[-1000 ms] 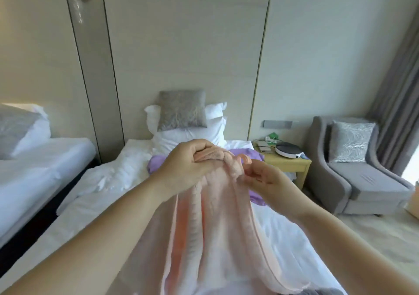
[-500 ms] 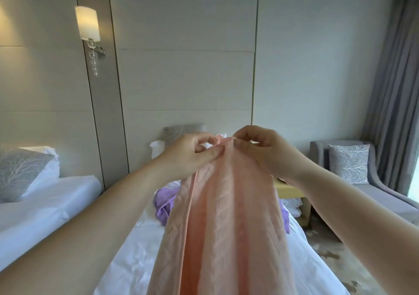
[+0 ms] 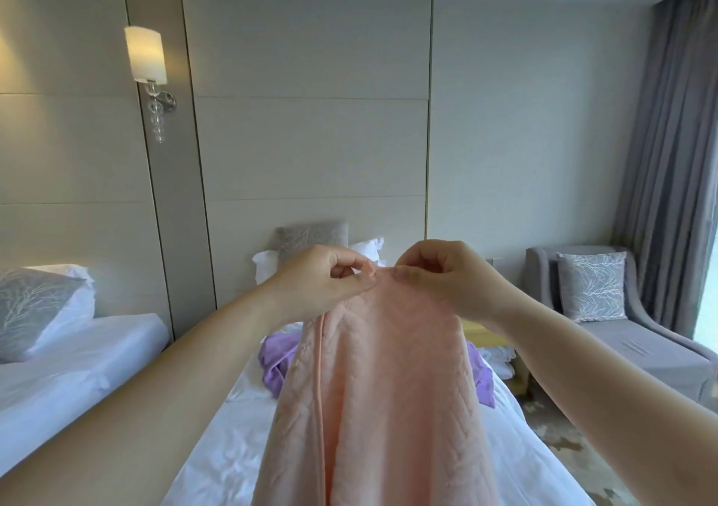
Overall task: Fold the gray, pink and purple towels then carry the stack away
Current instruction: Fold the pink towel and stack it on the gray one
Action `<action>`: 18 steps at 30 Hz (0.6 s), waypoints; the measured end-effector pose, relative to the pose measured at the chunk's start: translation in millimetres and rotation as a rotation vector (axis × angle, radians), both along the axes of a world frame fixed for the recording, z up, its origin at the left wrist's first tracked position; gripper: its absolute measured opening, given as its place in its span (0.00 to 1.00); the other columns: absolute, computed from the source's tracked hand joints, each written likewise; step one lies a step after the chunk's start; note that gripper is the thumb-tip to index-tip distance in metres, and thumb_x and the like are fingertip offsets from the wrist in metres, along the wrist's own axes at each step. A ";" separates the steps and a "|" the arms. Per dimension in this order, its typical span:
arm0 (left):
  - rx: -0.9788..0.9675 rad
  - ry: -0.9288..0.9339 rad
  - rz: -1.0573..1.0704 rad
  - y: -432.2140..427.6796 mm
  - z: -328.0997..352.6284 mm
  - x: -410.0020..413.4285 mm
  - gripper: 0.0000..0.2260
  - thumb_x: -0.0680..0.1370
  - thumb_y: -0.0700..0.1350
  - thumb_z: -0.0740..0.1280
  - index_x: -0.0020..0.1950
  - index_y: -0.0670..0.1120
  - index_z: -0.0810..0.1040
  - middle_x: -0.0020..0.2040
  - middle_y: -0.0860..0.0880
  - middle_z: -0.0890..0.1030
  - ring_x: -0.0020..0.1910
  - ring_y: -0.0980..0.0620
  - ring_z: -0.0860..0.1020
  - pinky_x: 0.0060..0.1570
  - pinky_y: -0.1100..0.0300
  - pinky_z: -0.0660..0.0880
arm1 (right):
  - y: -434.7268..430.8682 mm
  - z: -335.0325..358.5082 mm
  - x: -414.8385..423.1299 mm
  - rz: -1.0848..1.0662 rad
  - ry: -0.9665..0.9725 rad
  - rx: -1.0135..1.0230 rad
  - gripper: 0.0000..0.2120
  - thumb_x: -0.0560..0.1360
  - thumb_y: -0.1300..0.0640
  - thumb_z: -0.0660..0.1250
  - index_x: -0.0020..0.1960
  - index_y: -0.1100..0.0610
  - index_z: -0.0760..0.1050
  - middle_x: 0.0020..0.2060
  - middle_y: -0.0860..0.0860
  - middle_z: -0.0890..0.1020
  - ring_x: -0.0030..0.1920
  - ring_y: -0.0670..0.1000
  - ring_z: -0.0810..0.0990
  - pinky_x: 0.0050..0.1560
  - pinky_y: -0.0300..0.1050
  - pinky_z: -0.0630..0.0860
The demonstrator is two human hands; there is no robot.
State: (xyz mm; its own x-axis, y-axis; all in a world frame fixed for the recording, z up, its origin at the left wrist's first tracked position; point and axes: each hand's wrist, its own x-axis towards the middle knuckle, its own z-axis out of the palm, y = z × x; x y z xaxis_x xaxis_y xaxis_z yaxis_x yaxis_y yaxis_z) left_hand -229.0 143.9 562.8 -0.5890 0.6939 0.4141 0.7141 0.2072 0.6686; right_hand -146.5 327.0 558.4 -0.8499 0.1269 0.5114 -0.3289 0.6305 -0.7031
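Pink towel (image 3: 380, 389) suspended in the air above the bed (image 3: 217, 447), long axis near vertical, running from the pinch points down past the lower frame edge. Left hand (image 3: 326, 284) and right hand (image 3: 447, 276) at equal height, close together, knuckles almost touching, each pinched shut on the towel's top edge between thumb and forefinger. Towel hanging directly below and toward the body from both grips; neither hand nearer than the other. Next move, judged from this: separation of the hands along the top edge to spread the cloth to full width before the first fold.

Appearance: pale salmon-pink, soft ribbed or herringbone weave, one lengthwise crease or hem down the left side, gathered narrow at the top and widening below. Lower end out of view, so contact with the bed not confirmable.

Purple towel (image 3: 277, 361) crumpled on the bed behind the pink one, unfolded. Gray towel not visible.
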 end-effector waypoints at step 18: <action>0.574 -0.499 0.226 24.6 7.7 0.8 0.08 0.78 0.33 0.62 0.40 0.40 0.78 0.35 0.46 0.79 0.27 0.56 0.79 0.28 0.65 0.76 | -26.6 -41.1 6.4 -0.006 0.017 0.113 0.06 0.74 0.59 0.68 0.44 0.49 0.80 0.48 0.48 0.75 0.47 0.42 0.75 0.46 0.27 0.67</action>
